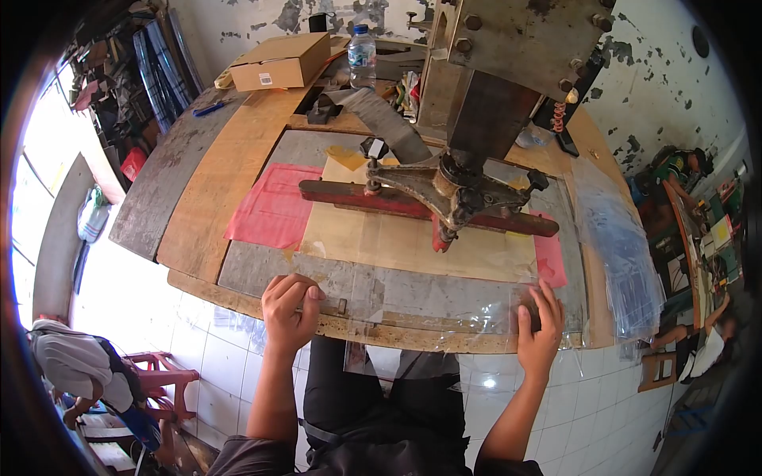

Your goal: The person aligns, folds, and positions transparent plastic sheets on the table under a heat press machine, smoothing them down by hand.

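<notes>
A clear plastic sheet (452,321) lies over the front of the press bed and hangs past the table's front edge. My right hand (541,327) grips its right side, thumb and fingers bent around the film. At the front edge farther left, my left hand (289,312) is closed with curled fingers; what is inside them, if anything, is hidden. Just right of it sits a small metal piece (336,306). Beyond both hands, a press head with a long red-and-dark bar (333,192) stands over a cream board (365,246) and pink sheets (270,208).
A stack of clear plastic sheets (627,270) drapes over the table's right side. Toward the back are a cardboard box (278,63), a water bottle (362,59) and a blue pen (209,109). Other people are seated at left (75,373) and far right (675,178).
</notes>
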Demonstrator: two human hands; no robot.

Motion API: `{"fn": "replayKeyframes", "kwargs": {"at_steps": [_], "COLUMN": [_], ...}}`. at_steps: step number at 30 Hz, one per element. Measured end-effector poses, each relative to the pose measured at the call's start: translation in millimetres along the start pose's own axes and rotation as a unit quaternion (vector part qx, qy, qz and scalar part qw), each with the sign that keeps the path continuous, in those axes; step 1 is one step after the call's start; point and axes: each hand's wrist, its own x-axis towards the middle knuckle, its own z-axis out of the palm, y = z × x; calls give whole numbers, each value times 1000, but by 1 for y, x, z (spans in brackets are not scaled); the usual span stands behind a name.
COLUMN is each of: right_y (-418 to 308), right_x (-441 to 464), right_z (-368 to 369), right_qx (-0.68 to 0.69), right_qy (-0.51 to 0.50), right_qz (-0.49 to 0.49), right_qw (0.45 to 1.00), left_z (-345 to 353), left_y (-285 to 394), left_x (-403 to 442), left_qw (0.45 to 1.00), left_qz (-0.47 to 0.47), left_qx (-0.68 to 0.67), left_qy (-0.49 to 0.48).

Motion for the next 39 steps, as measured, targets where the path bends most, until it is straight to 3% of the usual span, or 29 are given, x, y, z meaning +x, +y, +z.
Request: {"fn": "replayKeyframes", "kwargs": {"at_steps": [39], "right_y": [-1], "right_x": [0], "right_z": [-1], "right_qx": [6], "right_qy": [-7], "right_qz": [-10], "right_qw": [1000], "left_z": [-3], "left_y": [0], "left_x": [-3], "left_qw": [1000], "left_qz": [-24], "left_qx": [-4], "left_qy": [-11]}}
